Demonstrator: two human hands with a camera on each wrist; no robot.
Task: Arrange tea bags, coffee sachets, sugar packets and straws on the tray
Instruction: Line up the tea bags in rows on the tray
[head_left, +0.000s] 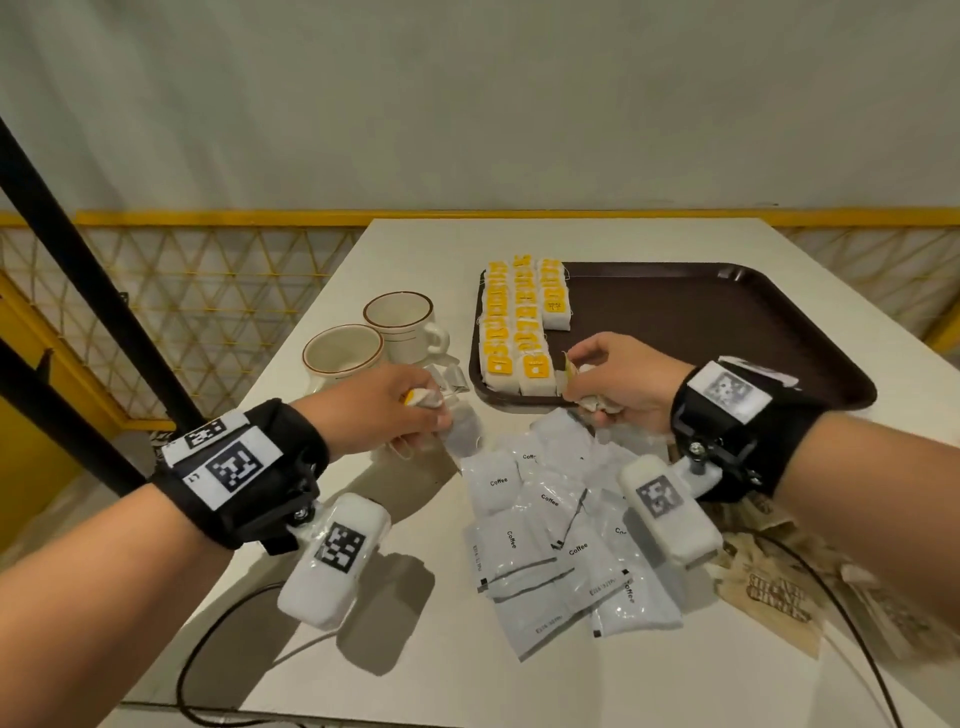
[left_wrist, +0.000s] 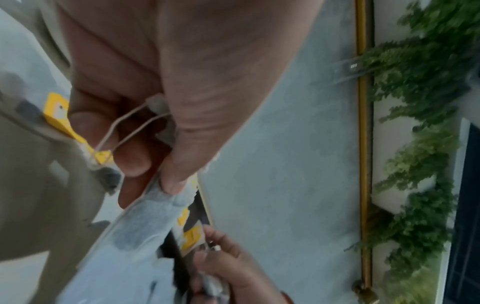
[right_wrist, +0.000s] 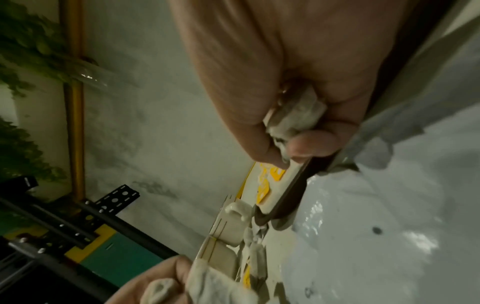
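On the pale table (head_left: 395, 260) before you, the dark brown tray (head_left: 727, 322) lies at about one o'clock, with rows of yellow-tagged tea bags (head_left: 519, 317) packed along its left end. Toward five o'clock, near your right wrist, white coffee sachets (head_left: 550, 540) lie in a loose overlapping heap, and brown printed packets (head_left: 774, 587) lie just beyond them at the table's right edge. Two cream cups (head_left: 374, 332) stand at eleven o'clock, left of the tray. Your left hand (head_left: 384, 410) has its fingers curled round a tea bag (head_left: 423, 399) beside the tray's near left corner; your right hand (head_left: 618, 384) pinches another crumpled tea bag (head_left: 589, 401) at the tray's near rim
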